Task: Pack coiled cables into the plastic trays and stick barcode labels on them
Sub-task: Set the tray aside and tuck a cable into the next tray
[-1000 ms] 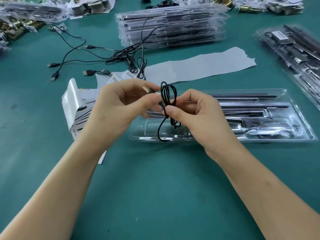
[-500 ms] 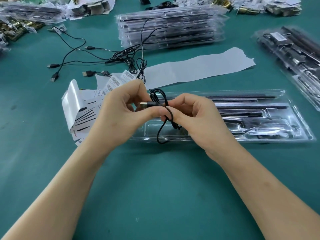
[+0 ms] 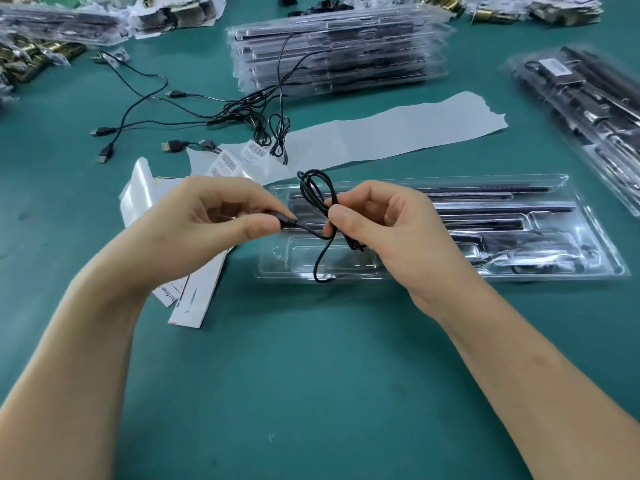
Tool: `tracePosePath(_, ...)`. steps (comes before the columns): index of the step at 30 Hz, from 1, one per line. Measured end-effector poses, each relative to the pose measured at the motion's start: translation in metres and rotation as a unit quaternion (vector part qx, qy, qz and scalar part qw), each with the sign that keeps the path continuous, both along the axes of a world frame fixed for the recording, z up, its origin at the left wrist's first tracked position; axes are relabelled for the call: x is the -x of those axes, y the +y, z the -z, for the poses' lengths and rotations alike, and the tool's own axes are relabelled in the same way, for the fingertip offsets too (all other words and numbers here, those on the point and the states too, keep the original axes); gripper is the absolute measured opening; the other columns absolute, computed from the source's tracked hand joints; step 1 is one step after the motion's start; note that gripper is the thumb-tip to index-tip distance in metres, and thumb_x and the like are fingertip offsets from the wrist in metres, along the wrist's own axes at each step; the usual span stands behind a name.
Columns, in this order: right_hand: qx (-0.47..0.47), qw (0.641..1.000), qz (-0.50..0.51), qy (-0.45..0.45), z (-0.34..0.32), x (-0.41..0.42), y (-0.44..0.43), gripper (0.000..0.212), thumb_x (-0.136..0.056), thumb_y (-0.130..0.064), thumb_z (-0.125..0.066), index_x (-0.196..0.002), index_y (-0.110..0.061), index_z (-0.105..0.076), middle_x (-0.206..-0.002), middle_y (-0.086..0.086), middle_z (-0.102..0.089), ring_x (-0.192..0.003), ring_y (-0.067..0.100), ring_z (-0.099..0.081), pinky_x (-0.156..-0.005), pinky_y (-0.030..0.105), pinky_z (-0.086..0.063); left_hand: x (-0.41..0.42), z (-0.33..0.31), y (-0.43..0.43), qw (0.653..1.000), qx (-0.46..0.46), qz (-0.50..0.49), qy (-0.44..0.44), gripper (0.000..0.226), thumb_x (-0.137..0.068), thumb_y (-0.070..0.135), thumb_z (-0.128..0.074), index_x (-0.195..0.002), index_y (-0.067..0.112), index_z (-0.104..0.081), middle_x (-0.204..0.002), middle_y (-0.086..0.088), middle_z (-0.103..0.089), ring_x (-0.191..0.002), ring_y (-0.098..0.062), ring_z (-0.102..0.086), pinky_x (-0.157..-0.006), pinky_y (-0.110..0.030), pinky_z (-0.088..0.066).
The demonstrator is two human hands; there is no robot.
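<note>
A thin black coiled cable (image 3: 313, 188) hangs between my hands above the clear plastic tray (image 3: 588, 233). My right hand (image 3: 391, 233) pinches the middle of the coil between thumb and fingers, with loops sticking out above and below. My left hand (image 3: 207, 223) pinches the cable's plug end just left of the coil. The tray lies on the green table and holds long black parts. Barcode labels (image 3: 227, 162) on a white backing strip lie behind my left hand.
A stack of filled clear trays (image 3: 339, 50) stands at the back centre, with loose black USB cables (image 3: 145, 109) to its left. More packed trays (image 3: 595, 109) lie at the right. White printed cards (image 3: 194, 299) sit under my left wrist. Bagged parts (image 3: 41, 39) crowd the far left.
My left hand has drawn the plug end out to the left of the coil. The loops have shifted in my right hand's pinch, and both hands have dropped slightly toward the tray.
</note>
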State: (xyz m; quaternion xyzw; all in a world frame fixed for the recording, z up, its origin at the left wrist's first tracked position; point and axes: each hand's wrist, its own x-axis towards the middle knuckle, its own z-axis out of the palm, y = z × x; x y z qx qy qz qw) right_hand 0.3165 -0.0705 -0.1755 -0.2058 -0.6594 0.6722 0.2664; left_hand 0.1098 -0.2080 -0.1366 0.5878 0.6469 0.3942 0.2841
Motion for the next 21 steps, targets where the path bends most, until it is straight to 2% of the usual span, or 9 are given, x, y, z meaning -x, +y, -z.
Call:
tracePosePath(1, -0.006, 1.000, 0.001, -0.003, 0.001, 0.000, 0.000, 0.009, -0.095, -0.015, -0.072, -0.090, -0.022, -0.073, -0.082, -0.002, -0.078, -0.076, 0.004, -0.067, -0.067, 0.014, -0.049, 0.003, 0.000, -0.001, 1.000, 0.007, 0.003, 0.006, 0.018, -0.085, 0.045, -0.072, -0.098, 0.035, -0.080, -0.082, -0.004, -0.069, -0.074, -0.026, -0.056, -0.065, -0.025, -0.045)
tracePosePath(5, -0.054, 0.998, -0.003, -0.029, 0.003, 0.000, -0.001, 0.006, -0.093, -0.022, -0.075, -0.094, -0.025, -0.070, -0.088, -0.005, -0.079, -0.078, 0.008, -0.068, -0.072, 0.028, -0.049, 0.002, 0.008, 0.004, 0.995, 0.017, -0.024, 0.097, 0.015, -0.079, 0.048, -0.078, -0.091, 0.039, -0.081, -0.080, 0.002, -0.068, -0.076, -0.020, -0.058, -0.067, -0.045, -0.050)
tracePosePath(9, -0.065, 0.997, -0.002, -0.031, 0.002, 0.001, -0.001, 0.015, -0.089, -0.021, -0.080, -0.100, -0.029, -0.074, -0.089, -0.005, -0.077, -0.079, 0.012, -0.068, -0.075, 0.038, -0.051, -0.005, 0.013, 0.011, 0.987, -0.049, -0.068, 0.136, 0.015, -0.076, 0.044, -0.082, -0.088, 0.036, -0.080, -0.079, 0.006, -0.068, -0.076, -0.019, -0.063, -0.068, -0.040, -0.052)
tracePosePath(12, -0.090, 0.995, -0.016, -0.034, 0.003, 0.001, -0.002, 0.019, -0.089, -0.017, -0.080, -0.105, -0.028, -0.078, -0.082, -0.010, -0.075, -0.068, -0.003, -0.059, -0.064, 0.013, -0.041, -0.010, 0.015, 0.014, 0.984, -0.098, -0.095, 0.111, 0.017, -0.077, 0.035, -0.086, -0.090, 0.026, -0.079, -0.080, 0.005, -0.072, -0.075, -0.019, -0.069, -0.074, -0.039, -0.059)
tracePosePath(14, -0.102, 0.994, -0.021, -0.035, 0.002, 0.000, -0.002, 0.020, -0.089, -0.014, -0.079, -0.106, -0.024, -0.079, -0.077, -0.017, -0.073, -0.061, -0.005, -0.057, -0.059, 0.005, -0.038, -0.016, 0.018, 0.015, 0.985, -0.108, -0.104, 0.084, 0.013, -0.081, 0.029, -0.086, -0.090, 0.026, -0.077, -0.082, 0.005, -0.076, -0.075, -0.016, -0.073, -0.076, -0.036, -0.061)
tracePosePath(16, -0.106, 0.993, -0.023, -0.039, 0.001, -0.001, -0.001, 0.019, -0.089, -0.013, -0.078, -0.105, -0.023, -0.080, -0.078, -0.019, -0.073, -0.062, -0.005, -0.059, -0.063, 0.006, -0.041, -0.019, 0.020, 0.016, 0.989, -0.096, -0.107, 0.045, 0.011, -0.083, 0.023, -0.085, -0.091, 0.022, -0.078, -0.084, 0.004, -0.078, -0.078, -0.020, -0.075, -0.078, -0.037, -0.062)
tracePosePath(18, -0.104, 0.993, -0.023, -0.042, 0.000, -0.001, -0.002, 0.019, -0.089, -0.013, -0.078, -0.103, -0.026, -0.080, -0.085, -0.016, -0.077, -0.072, 0.000, -0.066, -0.075, 0.018, -0.051, -0.020, 0.020, 0.016, 0.990, -0.084, -0.111, 0.005, 0.012, -0.082, 0.021, -0.086, -0.092, 0.020, -0.079, -0.086, 0.000, -0.079, -0.080, -0.024, -0.076, -0.079, -0.040, -0.063)
tracePosePath(20, -0.089, 0.995, -0.021, -0.027, -0.001, 0.000, -0.003, 0.020, -0.089, -0.009, -0.078, -0.100, -0.025, -0.080, -0.092, -0.009, -0.079, -0.084, 0.011, -0.074, -0.085, 0.027, -0.058, -0.019, 0.018, 0.016, 0.989, -0.079, -0.124, -0.026, 0.012, -0.079, 0.023, -0.086, -0.089, 0.025, -0.080, -0.084, -0.001, -0.079, -0.077, -0.022, -0.076, -0.076, -0.037, -0.063)
tracePosePath(21, -0.080, 0.997, -0.016, -0.017, -0.001, 0.000, -0.003, 0.021, -0.088, -0.006, -0.078, -0.097, -0.024, -0.079, -0.094, -0.008, -0.079, -0.085, 0.012, -0.075, -0.084, 0.026, -0.059, -0.019, 0.016, 0.015, 0.988, -0.077, -0.131, -0.036, 0.013, -0.077, 0.026, -0.086, -0.087, 0.028, -0.080, -0.082, -0.002, -0.079, -0.075, -0.021, -0.076, -0.073, -0.034, -0.062)
